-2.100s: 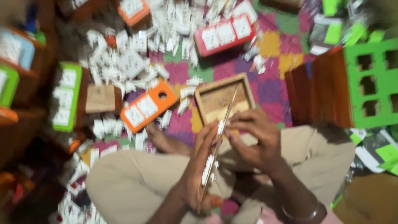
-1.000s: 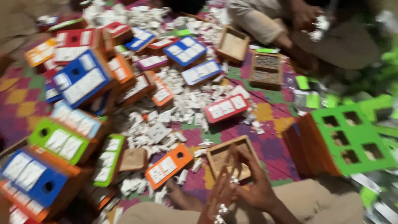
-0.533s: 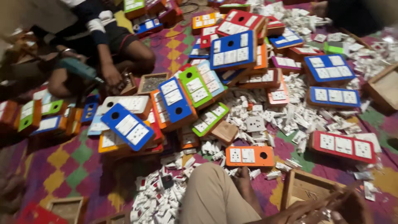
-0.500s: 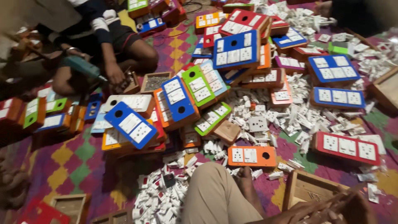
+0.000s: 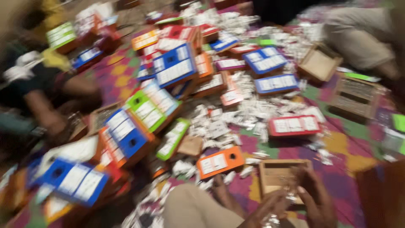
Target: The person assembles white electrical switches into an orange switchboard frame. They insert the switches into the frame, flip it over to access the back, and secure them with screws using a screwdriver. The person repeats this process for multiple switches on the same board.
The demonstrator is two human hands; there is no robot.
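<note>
The view is blurred by motion. My left hand (image 5: 269,207) and my right hand (image 5: 313,197) meet at the bottom edge, over my knee (image 5: 192,207). Both close around a small bunch of white plastic parts (image 5: 288,195); more white shows under the left hand. What exactly they pinch is too blurred to tell. Just beyond the fingers lies an open, shallow wooden box (image 5: 276,172) on the patterned mat. An orange board with white switch plates (image 5: 220,162) lies to the left of that box.
Several blue, green, red and orange switch boards (image 5: 126,131) are heaped at left and centre among loose white parts (image 5: 249,114). Another person's arm (image 5: 40,110) is at left; a seated person's leg (image 5: 358,36) is at top right. Wooden boxes (image 5: 353,96) stand at right.
The view has swung from the left side of the heap back toward the right. My hands and the wooden box have come more fully into view at the bottom.
</note>
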